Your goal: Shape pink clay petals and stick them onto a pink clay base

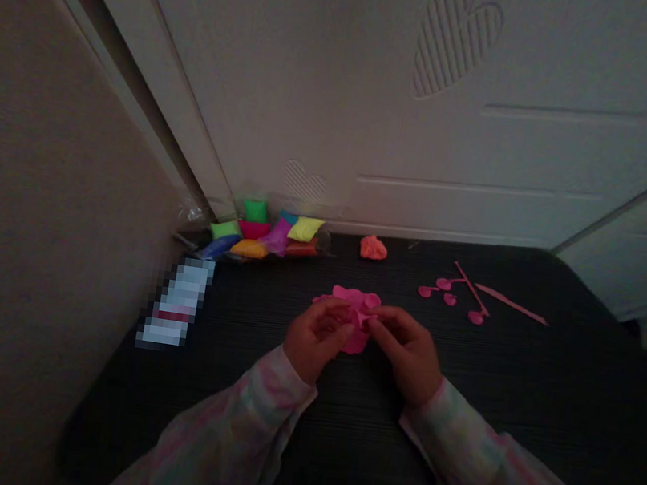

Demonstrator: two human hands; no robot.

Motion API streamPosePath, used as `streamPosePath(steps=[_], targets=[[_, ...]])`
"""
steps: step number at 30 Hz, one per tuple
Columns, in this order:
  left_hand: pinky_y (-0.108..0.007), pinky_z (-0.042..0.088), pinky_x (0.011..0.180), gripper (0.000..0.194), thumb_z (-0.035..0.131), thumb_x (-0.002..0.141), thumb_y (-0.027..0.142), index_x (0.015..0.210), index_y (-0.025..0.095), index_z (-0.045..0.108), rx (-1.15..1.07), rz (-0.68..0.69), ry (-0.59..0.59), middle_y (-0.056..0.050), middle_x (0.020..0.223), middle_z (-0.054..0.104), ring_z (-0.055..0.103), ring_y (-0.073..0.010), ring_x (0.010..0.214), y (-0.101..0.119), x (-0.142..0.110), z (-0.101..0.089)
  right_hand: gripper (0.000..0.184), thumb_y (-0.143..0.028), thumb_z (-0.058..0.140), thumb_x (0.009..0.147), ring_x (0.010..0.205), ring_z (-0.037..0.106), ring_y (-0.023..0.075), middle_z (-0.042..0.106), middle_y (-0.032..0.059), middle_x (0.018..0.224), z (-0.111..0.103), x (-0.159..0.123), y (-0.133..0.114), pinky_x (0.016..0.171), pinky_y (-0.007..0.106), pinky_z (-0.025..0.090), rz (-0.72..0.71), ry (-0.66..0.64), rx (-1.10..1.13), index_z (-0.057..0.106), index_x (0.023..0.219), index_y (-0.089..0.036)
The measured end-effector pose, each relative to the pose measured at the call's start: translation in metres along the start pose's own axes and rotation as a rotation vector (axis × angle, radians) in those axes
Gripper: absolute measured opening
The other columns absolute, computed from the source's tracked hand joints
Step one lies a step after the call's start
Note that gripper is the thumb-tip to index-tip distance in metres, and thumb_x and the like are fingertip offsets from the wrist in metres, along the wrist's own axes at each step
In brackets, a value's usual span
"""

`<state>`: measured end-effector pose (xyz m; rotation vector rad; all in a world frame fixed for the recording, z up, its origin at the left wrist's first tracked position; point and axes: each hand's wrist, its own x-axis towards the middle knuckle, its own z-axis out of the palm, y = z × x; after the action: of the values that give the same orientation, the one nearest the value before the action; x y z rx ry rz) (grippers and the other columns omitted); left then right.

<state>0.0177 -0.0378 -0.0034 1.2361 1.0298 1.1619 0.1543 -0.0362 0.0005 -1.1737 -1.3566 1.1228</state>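
Near the middle of the dark table, a flattened piece of pink modelling clay [355, 341] with an uneven, lobed edge lies under my fingers. My left hand [315, 337] pinches a small bit of pink clay [361, 319] from the left side. From the right, my right hand [407, 352] has thumb and forefinger closed on the same bit. A round pink lobe [372, 301] shows just beyond the fingertips. My fingers hide part of the clay, so the exact shape of the pinched bit cannot be made out.
Colourful clay packets [250, 248] in clear plastic lie at the back left, with a blurred-out pale item [177, 303] in front. An orange clay lump [373, 247] sits at the back. To the right are several small pink clay pieces [445, 283] and a thin pink tool [512, 304].
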Motion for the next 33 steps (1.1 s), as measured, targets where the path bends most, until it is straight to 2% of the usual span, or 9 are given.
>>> streamPosePath(steps=[3,7,11,16,24,33], targets=[[-0.018,0.033,0.036,0.028,0.056,0.062,0.026,0.086,0.014,0.049,-0.104,-0.085,-0.077,0.002,0.059,0.052,0.042,-0.0044,0.039,0.002,0.002,0.001,0.013,-0.027,0.054,0.065,0.064,0.052,0.0100,0.057,-0.0014,0.069,0.001,0.000,0.003,0.060,0.023,0.042,0.076,-0.042,0.169,0.055,0.075,-0.020],[-0.019,0.035,0.038,0.015,0.056,0.061,0.024,0.070,0.013,0.052,-0.127,-0.105,-0.046,0.004,0.048,0.051,0.044,-0.0057,0.037,0.005,0.005,-0.001,0.012,-0.024,0.055,0.065,0.063,0.051,0.0091,0.057,-0.0024,0.068,0.001,-0.001,0.002,0.059,0.022,0.040,0.085,-0.075,0.204,0.055,0.076,-0.021],[-0.020,0.037,0.041,0.012,0.057,0.060,0.021,0.065,0.013,0.052,-0.099,-0.106,-0.042,0.003,0.049,0.053,0.046,-0.0067,0.040,0.010,0.004,-0.003,0.010,-0.022,0.054,0.065,0.068,0.051,0.0096,0.057,-0.0017,0.073,-0.002,-0.001,-0.006,0.063,0.022,0.040,0.024,-0.083,0.082,0.056,0.075,-0.020],[-0.019,0.037,0.041,0.011,0.058,0.059,0.020,0.066,0.013,0.053,-0.061,-0.070,-0.038,0.003,0.051,0.053,0.046,-0.0060,0.042,0.013,0.001,-0.002,0.012,-0.028,0.050,0.068,0.059,0.048,0.0098,0.054,-0.0014,0.060,-0.006,0.001,-0.006,0.056,0.023,0.039,0.006,-0.107,-0.055,0.056,0.067,-0.018],[-0.019,0.040,0.054,0.013,0.061,0.055,0.013,0.067,0.015,0.056,-0.135,-0.081,0.016,0.002,0.063,0.057,0.051,-0.0076,0.057,0.007,0.004,-0.003,0.014,-0.030,0.052,0.067,0.064,0.051,0.0118,0.057,0.0003,0.067,-0.006,0.001,-0.002,0.059,0.024,0.040,-0.012,-0.157,-0.092,0.056,0.072,-0.018],[-0.019,0.040,0.059,0.014,0.062,0.055,0.012,0.068,0.016,0.060,-0.188,-0.034,-0.043,0.001,0.069,0.057,0.051,-0.0078,0.064,-0.005,0.008,-0.008,0.019,-0.032,0.053,0.065,0.067,0.053,0.0132,0.059,0.0014,0.074,-0.004,0.001,0.001,0.060,0.026,0.041,-0.040,-0.125,-0.124,0.057,0.079,-0.019]])
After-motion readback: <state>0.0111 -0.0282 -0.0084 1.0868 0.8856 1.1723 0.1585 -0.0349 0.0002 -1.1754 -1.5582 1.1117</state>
